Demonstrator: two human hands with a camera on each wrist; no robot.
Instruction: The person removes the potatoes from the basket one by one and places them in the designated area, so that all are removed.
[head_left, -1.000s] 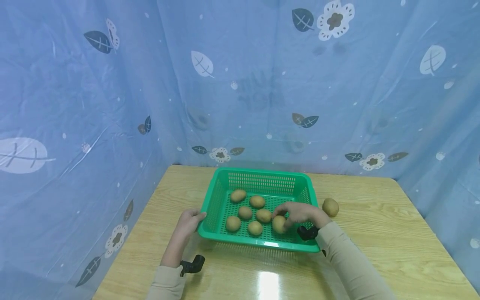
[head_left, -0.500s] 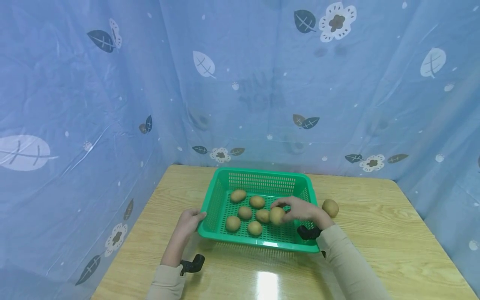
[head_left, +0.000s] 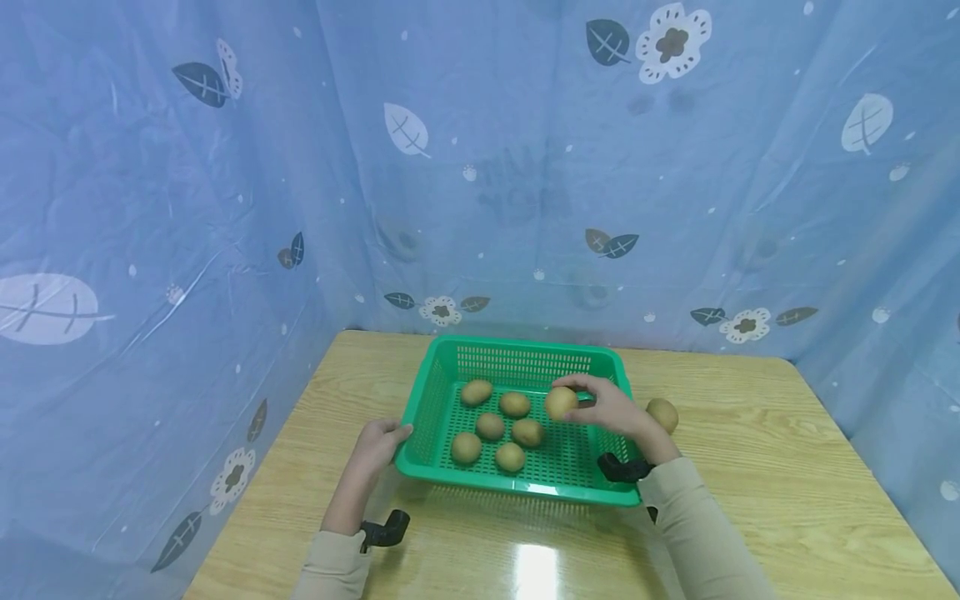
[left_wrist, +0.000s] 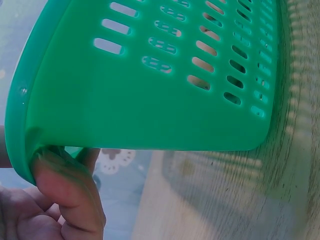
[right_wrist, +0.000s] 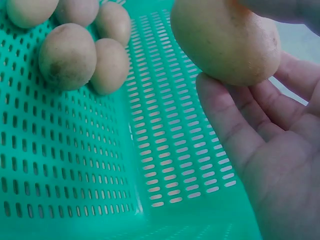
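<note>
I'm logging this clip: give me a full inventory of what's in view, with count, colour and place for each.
Table: one, light wood-grain, across the lower head view
Sheet: number of pieces unclear, blue with leaf and flower prints, behind the table and at both sides
Basket: one, green, on the table
Potatoes: six, tan to brown, on the basket floor
Lifted potato: one, tan, held over the basket
Outside potato: one, brown, on the table right of the basket, partly hidden
Wrist devices: two, black, one at each wrist
Sleeves: two, beige, entering from the bottom edge
Left hand: one, bare, gripping the basket's left rim
Right hand: one, bare, holding the lifted potato
</note>
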